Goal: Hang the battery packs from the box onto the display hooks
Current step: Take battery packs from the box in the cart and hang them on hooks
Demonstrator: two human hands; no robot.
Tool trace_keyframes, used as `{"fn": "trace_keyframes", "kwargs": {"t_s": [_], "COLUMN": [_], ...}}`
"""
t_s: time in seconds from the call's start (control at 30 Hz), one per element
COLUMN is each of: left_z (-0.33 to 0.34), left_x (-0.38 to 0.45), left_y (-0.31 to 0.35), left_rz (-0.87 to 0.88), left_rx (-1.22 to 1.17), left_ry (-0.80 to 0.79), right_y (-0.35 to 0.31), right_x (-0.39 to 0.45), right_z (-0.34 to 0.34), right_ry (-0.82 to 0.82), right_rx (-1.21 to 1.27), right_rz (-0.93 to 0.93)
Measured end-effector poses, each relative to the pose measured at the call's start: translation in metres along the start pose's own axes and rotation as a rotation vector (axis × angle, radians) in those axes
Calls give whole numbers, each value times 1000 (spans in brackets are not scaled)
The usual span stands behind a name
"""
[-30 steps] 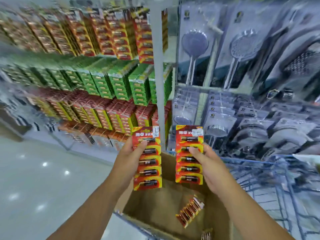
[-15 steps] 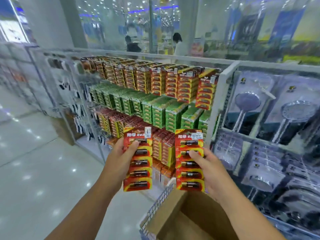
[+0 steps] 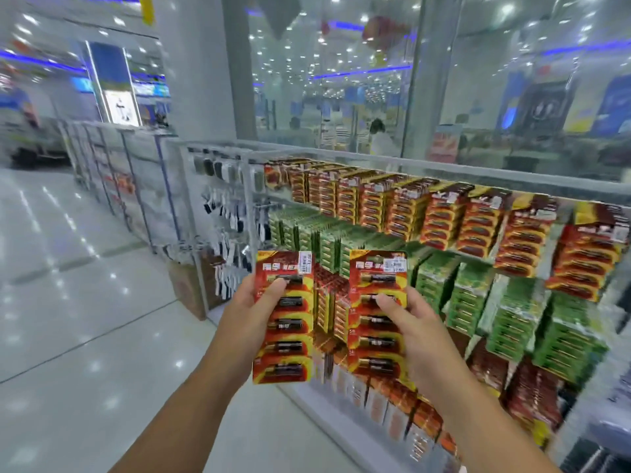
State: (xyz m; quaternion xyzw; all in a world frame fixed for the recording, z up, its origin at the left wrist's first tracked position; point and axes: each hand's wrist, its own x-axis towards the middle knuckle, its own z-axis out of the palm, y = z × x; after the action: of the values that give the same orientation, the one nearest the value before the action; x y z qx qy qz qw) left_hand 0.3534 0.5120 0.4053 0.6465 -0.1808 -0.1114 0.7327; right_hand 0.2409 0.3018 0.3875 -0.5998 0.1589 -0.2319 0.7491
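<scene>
Both held battery packs [image 3: 282, 317] [image 3: 377, 317] are red cards with yellow curved bands, dark cells and a white price sticker. On the display rack [image 3: 444, 172], the top row [image 3: 444, 213] is red and yellow, the green packs [image 3: 512, 312] below. The floor [image 3: 85, 302] is glossy pale grey.

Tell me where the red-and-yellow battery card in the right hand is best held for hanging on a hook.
Probably by the lower half of the red-and-yellow battery card, gripped from its right edge, much as the right hand does now. The card is flat, tall and upright, and its top strip with the white price sticker must stay free for the hook.
</scene>
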Motion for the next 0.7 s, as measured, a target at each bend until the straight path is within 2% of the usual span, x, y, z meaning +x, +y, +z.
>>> {"fn": "trace_keyframes", "kwargs": {"t_s": [0.17, 0.33, 0.7], "left_z": [-64, -106, -128], "left_x": [61, 128, 331], "left_y": [24, 25, -16], "left_rz": [26, 30, 3], "left_rx": [14, -1, 7], "left_ry": [-8, 12, 24], "right_y": [7, 21, 50], "right_x": [56, 121, 314], "right_z": [79, 129, 194], "right_ry": [7, 4, 22], "right_rx": [15, -3, 48], "right_rz": [-19, -23, 10]}}
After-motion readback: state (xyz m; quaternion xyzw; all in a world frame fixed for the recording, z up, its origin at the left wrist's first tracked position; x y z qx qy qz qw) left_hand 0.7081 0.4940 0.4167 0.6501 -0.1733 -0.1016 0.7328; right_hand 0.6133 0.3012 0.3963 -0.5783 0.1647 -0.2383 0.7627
